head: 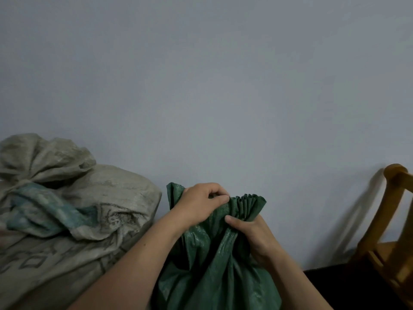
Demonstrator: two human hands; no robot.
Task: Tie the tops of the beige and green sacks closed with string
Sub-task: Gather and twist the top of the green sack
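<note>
Pleats of the green woven sack (214,265) fan out just beyond the left hand (201,204), whose curled fingers pinch the gathered mouth from above. The right hand (253,237) grips the neck just under those fingers, thumb pressed across the folds. Off to the left of the fingers, not touching them, lies the beige sack (107,198). Its top is already bunched and bound, seemingly with a teal strip (44,204), though the knot is hard to read. No string shows near either hand. To do this step well, the person should draw loose fabric toward the right thumb, squeeze the neck narrow, and leave a tuft above the fingers for winding string
</note>
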